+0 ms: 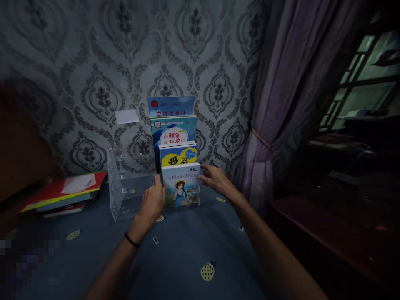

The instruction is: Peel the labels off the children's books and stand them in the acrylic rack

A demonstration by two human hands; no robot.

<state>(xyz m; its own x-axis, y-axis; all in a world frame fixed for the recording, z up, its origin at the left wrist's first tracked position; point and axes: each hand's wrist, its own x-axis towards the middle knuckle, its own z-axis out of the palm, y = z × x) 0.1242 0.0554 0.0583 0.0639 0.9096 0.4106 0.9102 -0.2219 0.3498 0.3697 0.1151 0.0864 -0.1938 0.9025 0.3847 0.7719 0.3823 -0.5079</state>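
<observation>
The front book [179, 196], with a girl in a blue dress on its cover, stands upright in the lowest step of a clear tiered rack [117, 185]. Against its left edge is my left hand [152, 201], fingers curled and thumb up. At its upper right edge, my right hand [215, 179] has its fingers closed on the side. Behind rise a blue and yellow book [167, 154], a teal book [173, 127] and a blue book [170, 104], each higher than the one before. The lower fingertips of my left hand are partly hidden.
A small white card [126, 116] sits atop the rack's left side. Further left lies a stack of books and folders [71, 189] with red and yellow edges. The blue tablecloth [181, 258] has pineapple prints. A purple curtain [271, 96] hangs at right, beside a patterned wall [193, 41].
</observation>
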